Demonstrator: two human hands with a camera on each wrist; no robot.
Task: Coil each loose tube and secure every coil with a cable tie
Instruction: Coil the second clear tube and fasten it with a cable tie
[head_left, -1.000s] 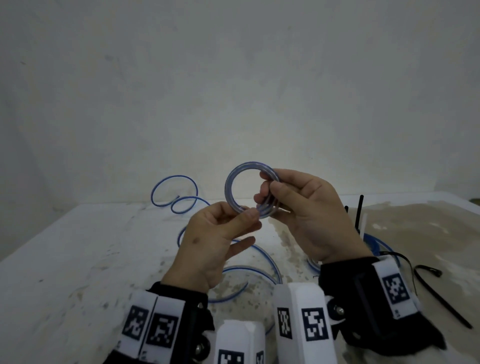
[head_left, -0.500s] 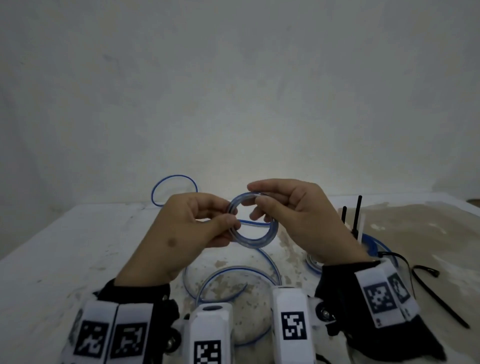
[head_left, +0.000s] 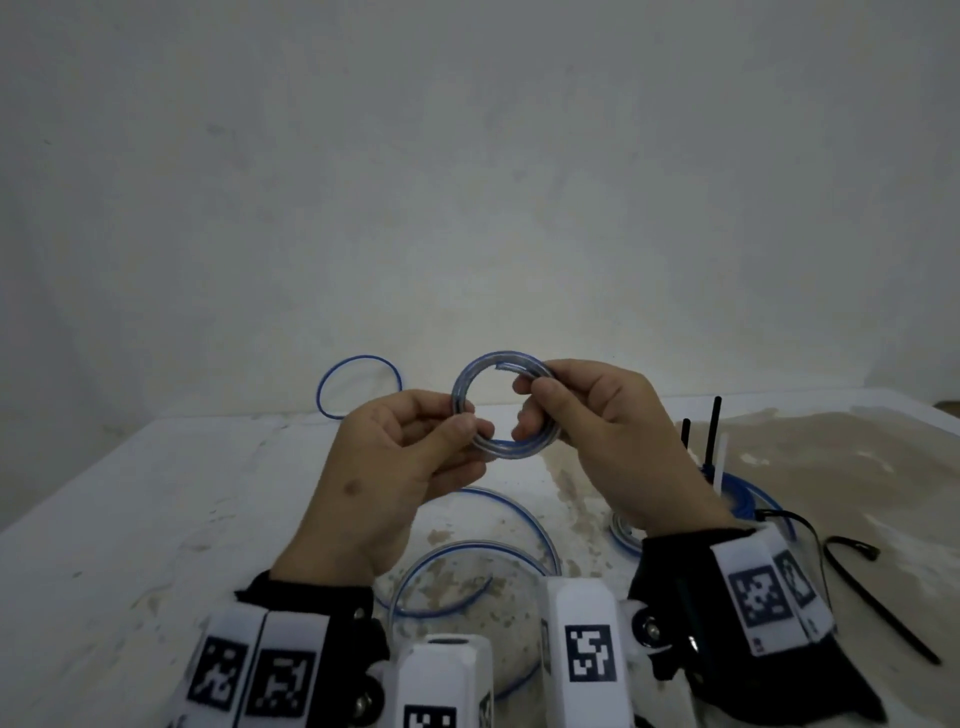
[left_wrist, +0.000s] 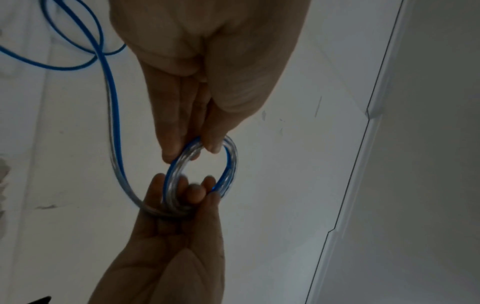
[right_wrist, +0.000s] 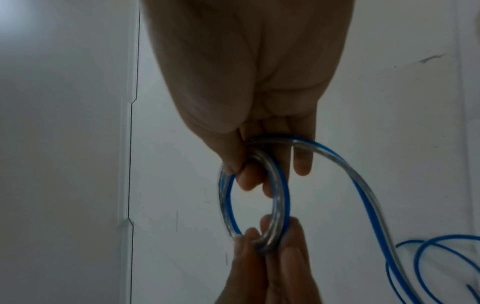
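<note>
A small coil (head_left: 511, 449) of clear tube with a blue stripe hangs upright above the table between both hands. My left hand (head_left: 467, 426) pinches its left side between thumb and fingers. My right hand (head_left: 535, 410) pinches the right side, thumb in front and fingers through the ring. The left wrist view shows the left hand (left_wrist: 197, 148) and the right hand (left_wrist: 182, 195) gripping opposite sides of the coil (left_wrist: 231, 164). In the right wrist view the loose tube (right_wrist: 363, 195) runs on from the coil (right_wrist: 280, 195) at my right hand (right_wrist: 246, 170) down to the table.
Loose tube loops (head_left: 467, 551) lie on the stained white table (head_left: 156, 519) under my hands, and one loop (head_left: 358, 358) rises by the wall. At right lies a tied blue coil (head_left: 748, 499) with upright tie tails (head_left: 716, 426). A black cable tie (head_left: 883, 608) lies beside it.
The coil dipped and tilted flat half a second ago, then came back up facing me. My left hand shifted its pinch from the coil's lower edge to its left side.
</note>
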